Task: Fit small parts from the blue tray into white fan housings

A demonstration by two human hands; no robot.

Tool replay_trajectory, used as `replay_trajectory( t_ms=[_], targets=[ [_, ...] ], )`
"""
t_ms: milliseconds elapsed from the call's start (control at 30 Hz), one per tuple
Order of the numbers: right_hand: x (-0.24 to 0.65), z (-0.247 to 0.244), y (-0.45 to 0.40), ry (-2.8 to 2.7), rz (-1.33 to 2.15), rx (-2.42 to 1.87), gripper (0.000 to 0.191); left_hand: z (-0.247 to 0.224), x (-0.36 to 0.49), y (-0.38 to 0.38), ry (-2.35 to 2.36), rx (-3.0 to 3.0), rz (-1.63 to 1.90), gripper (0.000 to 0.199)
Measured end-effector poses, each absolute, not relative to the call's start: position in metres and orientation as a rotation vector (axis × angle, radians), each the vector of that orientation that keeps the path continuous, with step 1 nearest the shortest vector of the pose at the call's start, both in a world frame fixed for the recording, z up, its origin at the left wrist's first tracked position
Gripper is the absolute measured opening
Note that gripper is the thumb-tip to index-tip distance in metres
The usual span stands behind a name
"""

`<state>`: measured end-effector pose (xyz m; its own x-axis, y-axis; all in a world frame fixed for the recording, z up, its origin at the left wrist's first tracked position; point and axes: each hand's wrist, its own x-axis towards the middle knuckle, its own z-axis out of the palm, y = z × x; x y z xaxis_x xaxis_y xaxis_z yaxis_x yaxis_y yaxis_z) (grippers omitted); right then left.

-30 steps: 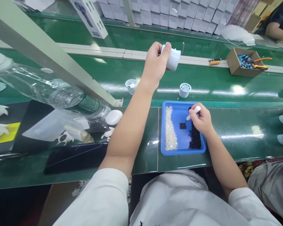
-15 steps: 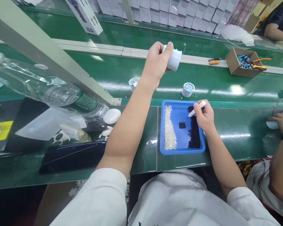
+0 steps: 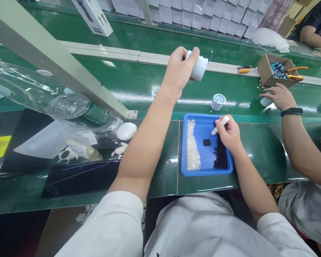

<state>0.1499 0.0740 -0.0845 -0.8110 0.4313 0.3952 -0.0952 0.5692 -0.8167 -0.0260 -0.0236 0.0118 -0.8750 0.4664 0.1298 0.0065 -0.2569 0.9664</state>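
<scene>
My left hand [image 3: 180, 67] is closed round a white plastic cylindrical housing [image 3: 199, 69], held tilted above the green belt, with a thin wire sticking out of its far end. Between the fingers of my right hand [image 3: 228, 132] is a white pen-shaped tool [image 3: 219, 125], its thin tip pointing down over a blue tray [image 3: 207, 172]. A small black square piece [image 3: 207, 142] lies in the middle of the tray, close to the tip. Clear, whitish small parts [image 3: 193, 153] fill the tray's left side, and tiny black parts [image 3: 220, 155] its right side.
Another white housing [image 3: 218, 102] stands on the belt behind the tray. At right, a co-worker's hand [image 3: 280, 96] touches a white part. A cardboard box [image 3: 278, 73] holds blue pieces and orange-handled pliers. A metal post [image 3: 69, 67] and plastic bottle [image 3: 69, 103] are at left.
The pen-shaped tool's tip has moved left from the black parts towards the black square piece. My left hand has barely shifted. The co-worker's arm has reached forward onto the belt.
</scene>
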Motion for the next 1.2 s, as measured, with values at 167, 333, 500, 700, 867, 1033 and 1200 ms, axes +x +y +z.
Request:
replay_trajectory(
  t_ms=[167, 333, 500, 700, 867, 1033, 1200],
  targets=[
    [0.149, -0.082, 0.074, -2.249, 1.044, -0.176, 0.017, 0.010, -0.025, -0.024, 1.688, 0.595, 2.200, 0.035],
    [0.148, -0.084, 0.082, -2.140, 0.981, -0.276, 0.021, 0.009, -0.024, -0.022, 1.727, 0.584, 2.185, 0.035],
    [0.147, -0.086, 0.084, -2.143, 1.012, -0.277, 0.024, 0.008, -0.026, -0.021, 1.726, 0.583, 2.190, 0.035],
    [0.147, -0.084, 0.082, -2.167, 1.022, -0.298, 0.024, 0.006, -0.027, -0.022, 1.767, 0.628, 2.143, 0.032],
    [0.147, -0.084, 0.082, -2.181, 1.098, -0.289, 0.024, 0.008, -0.025, -0.022, 1.821, 0.619, 2.089, 0.032],
    [0.148, -0.083, 0.081, -2.179, 1.124, -0.302, 0.025, 0.009, -0.026, -0.024, 1.826, 0.658, 2.068, 0.032],
    [0.149, -0.082, 0.081, -2.165, 1.077, -0.294, 0.023, 0.009, -0.025, -0.025, 1.773, 0.668, 2.111, 0.035]
  ],
)
